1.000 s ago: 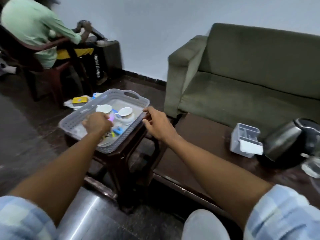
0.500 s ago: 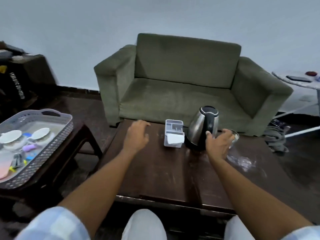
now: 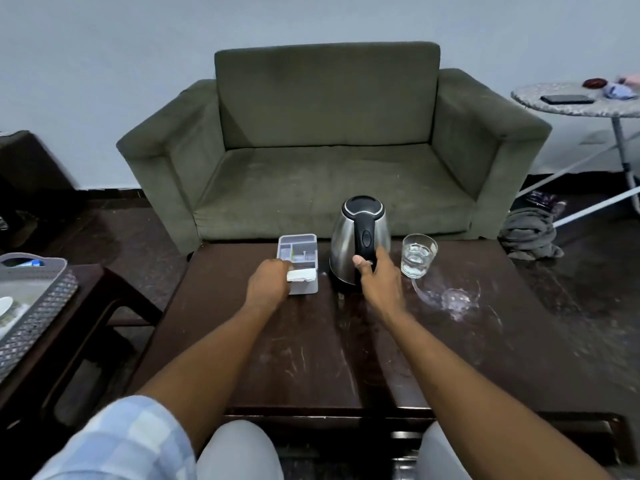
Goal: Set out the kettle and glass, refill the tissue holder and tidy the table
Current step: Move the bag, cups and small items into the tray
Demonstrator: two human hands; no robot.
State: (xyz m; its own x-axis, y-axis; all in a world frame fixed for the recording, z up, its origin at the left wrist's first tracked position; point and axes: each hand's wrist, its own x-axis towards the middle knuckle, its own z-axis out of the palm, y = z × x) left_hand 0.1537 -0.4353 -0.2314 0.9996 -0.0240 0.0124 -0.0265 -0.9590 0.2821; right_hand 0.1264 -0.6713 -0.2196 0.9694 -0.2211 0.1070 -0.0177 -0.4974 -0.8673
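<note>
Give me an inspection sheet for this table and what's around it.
Surface: dark wooden table, scratched, wet smear right of centre.
Job's things: kettle, glass with water, tissue holder, all at the far edge.
Clutter: grey basket on a side table, left.
Grips: left hand on the holder's tissue; right hand at the kettle handle.
Cables: nothing seen.
Surroundings: green sofa; ironing board with phone; cloth heap on floor.
</note>
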